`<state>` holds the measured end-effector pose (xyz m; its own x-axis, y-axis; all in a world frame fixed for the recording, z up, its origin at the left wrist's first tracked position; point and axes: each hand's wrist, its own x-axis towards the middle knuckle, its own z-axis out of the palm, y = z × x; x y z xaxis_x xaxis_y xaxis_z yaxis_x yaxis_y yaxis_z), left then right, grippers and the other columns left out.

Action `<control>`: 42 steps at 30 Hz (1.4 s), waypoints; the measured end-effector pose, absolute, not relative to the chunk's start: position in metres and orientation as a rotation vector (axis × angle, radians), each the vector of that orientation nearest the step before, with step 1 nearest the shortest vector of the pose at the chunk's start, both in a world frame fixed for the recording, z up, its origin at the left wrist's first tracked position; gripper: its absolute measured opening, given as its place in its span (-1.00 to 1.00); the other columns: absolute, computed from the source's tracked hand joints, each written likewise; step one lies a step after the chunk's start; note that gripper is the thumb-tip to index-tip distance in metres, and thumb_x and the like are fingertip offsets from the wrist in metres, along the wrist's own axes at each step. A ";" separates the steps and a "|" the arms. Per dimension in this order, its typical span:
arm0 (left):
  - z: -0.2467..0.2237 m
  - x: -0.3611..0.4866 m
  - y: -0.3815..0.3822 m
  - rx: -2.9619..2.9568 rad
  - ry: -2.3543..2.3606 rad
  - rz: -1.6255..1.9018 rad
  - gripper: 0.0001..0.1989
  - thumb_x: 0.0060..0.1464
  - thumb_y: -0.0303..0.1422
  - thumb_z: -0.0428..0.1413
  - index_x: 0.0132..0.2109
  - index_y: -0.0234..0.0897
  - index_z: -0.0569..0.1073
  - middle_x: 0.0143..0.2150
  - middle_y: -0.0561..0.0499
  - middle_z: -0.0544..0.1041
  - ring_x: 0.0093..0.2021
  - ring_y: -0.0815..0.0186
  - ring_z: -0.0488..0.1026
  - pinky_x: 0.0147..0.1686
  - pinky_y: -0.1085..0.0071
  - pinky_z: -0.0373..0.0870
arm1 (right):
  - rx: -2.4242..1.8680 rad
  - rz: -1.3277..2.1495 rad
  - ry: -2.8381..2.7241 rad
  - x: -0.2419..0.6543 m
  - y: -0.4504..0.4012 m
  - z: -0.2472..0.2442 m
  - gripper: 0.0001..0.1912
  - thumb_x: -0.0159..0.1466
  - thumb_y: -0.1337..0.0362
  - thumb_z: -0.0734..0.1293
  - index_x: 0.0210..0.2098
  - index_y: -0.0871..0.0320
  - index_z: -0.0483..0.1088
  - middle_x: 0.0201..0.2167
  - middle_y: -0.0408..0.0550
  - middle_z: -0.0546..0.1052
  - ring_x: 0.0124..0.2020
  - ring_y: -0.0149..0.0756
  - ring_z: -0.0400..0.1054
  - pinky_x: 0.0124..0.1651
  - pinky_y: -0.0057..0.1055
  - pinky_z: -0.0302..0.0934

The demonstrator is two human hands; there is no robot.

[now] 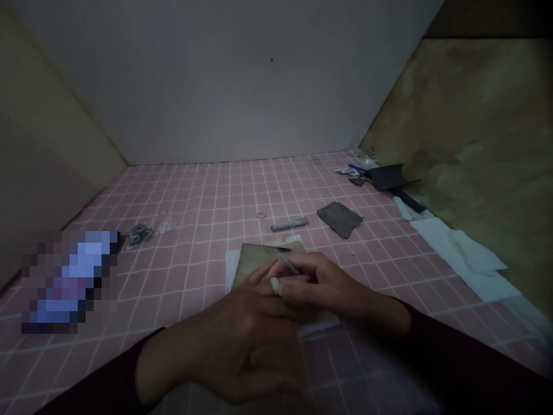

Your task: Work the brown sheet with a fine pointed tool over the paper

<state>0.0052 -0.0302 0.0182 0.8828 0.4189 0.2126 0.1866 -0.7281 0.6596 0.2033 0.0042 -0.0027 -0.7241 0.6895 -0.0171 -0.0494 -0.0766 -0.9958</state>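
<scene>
My left hand (242,334) reaches in from the lower left, its fingers curled around a small pale ring-shaped piece (275,286). Against it rests my right hand (322,282), whose pinched fingers hold a thin, pen-like tool (288,264) with a dark tip pointing up and left. Both hands touch each other above a greyish-green sheet (254,262), which lies on white paper (232,268). The hands hide the near part of the sheet.
Behind the hands lie a grey cylindrical stick (289,224), a small ring (261,215) and a dark grey square (340,219). Metal rings (140,233) in plastic sit left, beside a pixelated object (71,282). A black dustpan-like object (389,177) and white papers (466,259) line the right.
</scene>
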 end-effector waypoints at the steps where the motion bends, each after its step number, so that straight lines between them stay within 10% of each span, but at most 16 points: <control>1: 0.016 0.006 -0.031 2.394 0.440 0.464 -0.84 0.13 -0.27 0.16 -0.17 -0.21 0.49 -0.06 -0.04 0.60 0.01 0.12 0.52 0.31 -0.02 0.10 | -0.656 1.857 -1.690 0.202 0.003 -0.003 -0.85 0.27 0.23 0.36 -0.23 0.19 0.42 -0.10 0.01 0.53 -0.04 -0.20 0.41 0.00 -0.25 0.26; 5: 0.007 0.005 -0.035 2.475 0.511 0.501 -0.83 0.14 -0.23 0.14 -0.31 -0.24 0.46 -0.38 0.02 0.57 -0.28 0.22 0.55 0.23 0.02 0.26 | -0.755 1.782 -1.756 0.202 0.002 -0.004 -0.84 0.25 0.20 0.38 -0.29 0.17 0.45 -0.21 -0.03 0.56 -0.14 -0.22 0.43 -0.07 -0.26 0.28; 10: 0.005 -0.004 -0.031 2.580 0.595 0.842 -0.90 0.21 -0.35 0.11 -0.18 -0.27 0.47 -0.24 -0.05 0.60 -0.05 0.15 0.56 0.30 -0.01 0.17 | -0.864 1.815 -1.621 0.216 0.015 -0.008 -0.76 0.26 0.13 0.40 -0.27 0.20 0.47 -0.41 -0.12 0.53 -0.41 -0.39 0.38 -0.31 -0.44 0.24; 13: 0.002 -0.008 -0.027 2.519 0.740 1.014 -0.92 0.24 -0.45 0.06 -0.16 -0.29 0.45 -0.28 -0.05 0.60 -0.16 0.24 0.59 -0.03 0.28 0.50 | -0.814 1.932 -1.523 0.222 0.019 -0.010 -0.71 0.30 0.08 0.37 -0.22 0.21 0.50 -0.39 -0.09 0.55 -0.47 -0.45 0.33 -0.40 -0.50 0.19; 17: -0.005 -0.005 -0.026 2.459 1.042 1.092 -0.79 0.26 -0.48 0.01 0.01 -0.25 0.41 -0.37 0.03 0.53 -0.43 0.36 0.49 -0.41 0.47 0.46 | -0.818 1.975 -1.409 0.223 0.018 -0.015 -0.73 0.33 0.11 0.35 -0.16 0.20 0.50 -0.40 -0.11 0.52 -0.58 -0.55 0.17 -0.58 -0.59 -0.02; 25: -0.009 -0.001 -0.022 2.357 0.994 1.024 -0.65 0.24 -0.47 0.05 0.15 -0.20 0.35 0.14 -0.15 0.36 0.15 0.17 0.36 0.04 0.26 0.44 | -0.813 2.158 -1.281 0.215 0.014 -0.014 -0.75 0.29 0.12 0.38 -0.21 0.19 0.48 -0.46 -0.21 0.40 -0.67 -0.61 -0.03 -0.66 -0.59 -0.18; 32: -0.013 -0.005 -0.023 2.264 1.006 0.951 -0.83 0.26 -0.47 0.01 -0.10 -0.15 0.45 0.08 -0.05 0.42 0.09 0.23 0.41 0.00 0.39 0.40 | -0.761 2.140 -1.479 0.207 0.008 -0.008 -0.78 0.22 0.16 0.43 -0.35 0.21 0.45 -0.44 -0.20 0.40 -0.51 -0.54 0.23 -0.43 -0.57 0.11; 42: -0.030 -0.016 -0.016 1.797 1.175 0.759 -0.82 0.10 -0.17 0.19 -0.26 -0.15 0.45 -0.29 0.03 0.52 -0.29 0.25 0.50 -0.37 0.54 0.44 | -1.071 0.742 -2.251 0.229 0.033 -0.008 -0.79 0.41 0.24 0.20 -0.32 0.17 0.36 -0.36 -0.10 0.47 -0.32 -0.36 0.32 -0.21 -0.42 0.14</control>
